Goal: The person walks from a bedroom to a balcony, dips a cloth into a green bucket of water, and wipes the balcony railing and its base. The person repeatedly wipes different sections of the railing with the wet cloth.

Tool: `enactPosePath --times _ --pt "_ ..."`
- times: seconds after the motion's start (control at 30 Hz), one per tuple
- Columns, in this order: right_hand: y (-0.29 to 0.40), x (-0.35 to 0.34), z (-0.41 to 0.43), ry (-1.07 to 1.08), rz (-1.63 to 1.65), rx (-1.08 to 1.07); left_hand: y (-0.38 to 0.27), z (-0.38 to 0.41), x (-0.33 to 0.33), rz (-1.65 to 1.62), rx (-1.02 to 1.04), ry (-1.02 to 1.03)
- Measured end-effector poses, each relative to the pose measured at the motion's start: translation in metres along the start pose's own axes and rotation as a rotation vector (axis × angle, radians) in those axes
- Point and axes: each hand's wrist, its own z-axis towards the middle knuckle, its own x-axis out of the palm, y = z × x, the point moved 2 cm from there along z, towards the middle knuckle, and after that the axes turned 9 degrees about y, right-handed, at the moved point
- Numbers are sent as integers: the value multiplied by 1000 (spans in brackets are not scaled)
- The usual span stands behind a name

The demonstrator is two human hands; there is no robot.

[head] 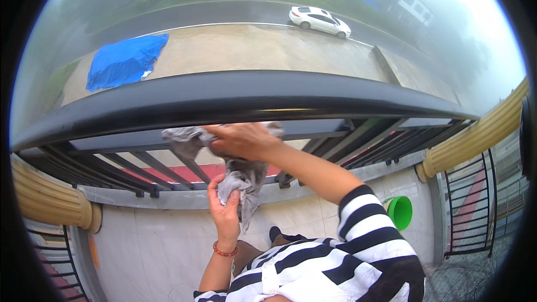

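A grey cloth (245, 182) hangs bunched between my hands, with its upper part lying along the lower rail (310, 128) of a black metal balcony railing. My left hand (224, 205) grips the hanging lower part of the cloth, fingers closed around its folds, a red bead bracelet at the wrist. Just under the thick top rail (251, 96), my right hand (243, 140) presses on the upper part of the cloth, its fingertips pointing left. Part of the cloth is hidden behind the right hand.
A green bucket (400, 213) stands on the tiled floor at my right. Yellow fluted columns (470, 142) flank the railing on both sides. Below, outside, are a blue tarpaulin (128, 61) on paved ground and a white car (319, 21) on the road.
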Motion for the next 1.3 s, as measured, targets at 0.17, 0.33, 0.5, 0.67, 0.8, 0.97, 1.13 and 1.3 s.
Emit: enactPosePath --times 0.17,0.33,0.5,0.67,0.8,0.97,1.13,1.3 --pt "-98 -23 -125 -309 -322 116 23 -3 69 -119 -118 167" --pt "-111 -2 -176 -758 -351 130 41 -10 98 -108 -162 271" --pt "-103 3 -210 -820 331 252 31 -15 106 -133 -169 246" --pt "-86 31 -229 -970 1999 292 -4 -8 121 210 -106 550" --pt "-72 17 -237 -1193 2132 30 -22 8 91 481 -154 569" --pt "-103 -19 -222 -1701 2157 -309 -28 4 103 258 -124 615" --pt "-119 -34 -169 -1868 1732 -274 -31 9 109 279 -19 659" --pt "-77 -13 -110 -1952 1683 -88 -40 10 53 171 -120 501"
